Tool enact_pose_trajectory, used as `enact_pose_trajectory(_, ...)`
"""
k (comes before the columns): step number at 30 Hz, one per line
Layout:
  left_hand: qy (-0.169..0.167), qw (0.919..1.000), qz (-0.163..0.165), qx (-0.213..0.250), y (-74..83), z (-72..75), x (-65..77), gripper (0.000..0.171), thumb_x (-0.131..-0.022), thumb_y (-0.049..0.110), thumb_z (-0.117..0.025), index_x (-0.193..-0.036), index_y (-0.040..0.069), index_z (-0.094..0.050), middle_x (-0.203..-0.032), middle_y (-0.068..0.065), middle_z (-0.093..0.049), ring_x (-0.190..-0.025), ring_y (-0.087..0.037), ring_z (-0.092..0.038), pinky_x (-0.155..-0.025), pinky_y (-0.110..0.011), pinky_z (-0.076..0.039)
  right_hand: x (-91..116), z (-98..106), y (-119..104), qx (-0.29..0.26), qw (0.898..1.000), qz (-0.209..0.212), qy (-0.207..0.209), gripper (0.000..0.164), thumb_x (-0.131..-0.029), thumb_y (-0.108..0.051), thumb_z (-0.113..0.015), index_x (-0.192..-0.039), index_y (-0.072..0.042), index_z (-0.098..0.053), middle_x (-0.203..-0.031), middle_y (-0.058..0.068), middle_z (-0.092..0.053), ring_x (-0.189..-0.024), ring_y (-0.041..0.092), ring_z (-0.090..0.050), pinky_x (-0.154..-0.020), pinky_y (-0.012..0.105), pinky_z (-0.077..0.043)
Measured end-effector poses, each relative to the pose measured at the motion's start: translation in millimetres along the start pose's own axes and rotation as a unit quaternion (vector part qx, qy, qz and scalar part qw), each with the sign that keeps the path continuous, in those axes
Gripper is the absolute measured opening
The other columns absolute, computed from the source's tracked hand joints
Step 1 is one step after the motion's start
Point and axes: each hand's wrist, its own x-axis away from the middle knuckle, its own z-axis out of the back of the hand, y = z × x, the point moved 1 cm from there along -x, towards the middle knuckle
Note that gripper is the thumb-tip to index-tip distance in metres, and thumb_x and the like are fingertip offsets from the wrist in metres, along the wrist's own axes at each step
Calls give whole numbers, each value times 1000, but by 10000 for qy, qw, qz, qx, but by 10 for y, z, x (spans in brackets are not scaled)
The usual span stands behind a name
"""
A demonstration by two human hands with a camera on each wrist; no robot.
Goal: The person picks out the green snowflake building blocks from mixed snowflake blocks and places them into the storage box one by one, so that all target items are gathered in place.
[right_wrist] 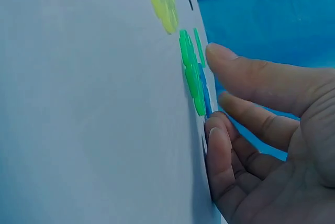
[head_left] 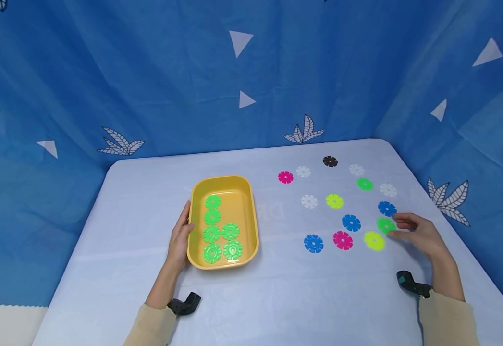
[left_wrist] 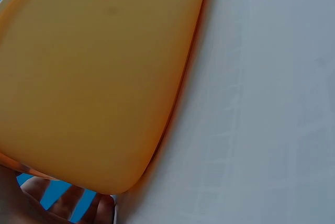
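Observation:
My left hand (head_left: 179, 242) holds the left side of a yellow plastic tray (head_left: 244, 206), thumb over the rim and fingers along the outside wall. Several green snowflake discs (head_left: 212, 217) lie inside, mostly toward its left and near end. In the left wrist view the tray's outer wall (left_wrist: 99, 88) fills much of the picture. At the right, my right hand (head_left: 422, 234) reaches to a flat green notched disc (right_wrist: 191, 77), thumb and fingers apart at its edge. A blue disc (head_left: 387, 208) lies just beyond those fingertips, and a yellow disc (head_left: 374, 240) sits beside the green one.
More loose discs are spread over the table's right half: pink (head_left: 343, 240), blue (head_left: 313, 243), white (head_left: 309, 201), another green (head_left: 365, 184) and a dark brown one (head_left: 330, 161). The white-covered table (head_left: 147, 202) meets a blue curtain (head_left: 182, 77) behind and at the sides.

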Motion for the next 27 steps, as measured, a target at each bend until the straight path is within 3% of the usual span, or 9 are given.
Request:
enact_pose_trajectory(3, 15, 10000, 8, 13, -6, 3, -1, 58, -104, 12, -30, -159, 23, -16, -164, 12, -12, -152, -11, -9, -105, -3, -25, -14, -19, 3, 93, 9999, 34, -42, 73, -84, -32, -76, -138, 7, -45, -124, 26, -50, -104, 27, -44, -77, 30, -41)
enact_pose_trajectory(6, 3, 10000, 8, 33, -6, 1, 0, 58, -104, 12, -30, -158, 25, -16, -164, 13, -12, -152, -11, -9, -106, -3, -25, -23, -29, -1, 186, 9997, 127, -87, 70, -84, -27, -76, -136, 9, -46, -119, 26, -49, -103, 32, -42, -76, 32, -40)
enact_pose_trajectory(11, -38, 10000, -1, 85, -8, -6, 0, 58, -104, 13, -30, -158, 29, -17, -164, 13, -12, -152, -10, -8, -108, -5, -25, -37, -35, -22, 339, 9991, 251, -100, 65, -82, -22, -77, -131, 11, -50, -113, 25, -51, -98, 29, -43, -69, 23, -39)
enact_pose_trajectory(20, -52, 9999, -34, 136, -12, -4, 0, 58, -104, 12, -29, -157, 31, -19, -164, 12, -12, -152, -11, -9, -107, -5, -26, -58, -51, -54, 371, 9980, 506, -58, 59, -81, -13, -76, -125, 12, -47, -106, 22, -49, -94, 28, -42, -68, 23, -37)
enact_pose_trajectory(27, -47, 9998, -41, 175, -10, -6, -1, 58, -104, 11, -29, -157, 29, -18, -164, 13, -12, -152, -10, -9, -109, -7, -25, -67, 10, -128, 496, 9969, 591, -182, 46, -87, -11, -69, -124, 6, -49, -97, 17, -49, -86, 26, -45, -64, 28, -40)
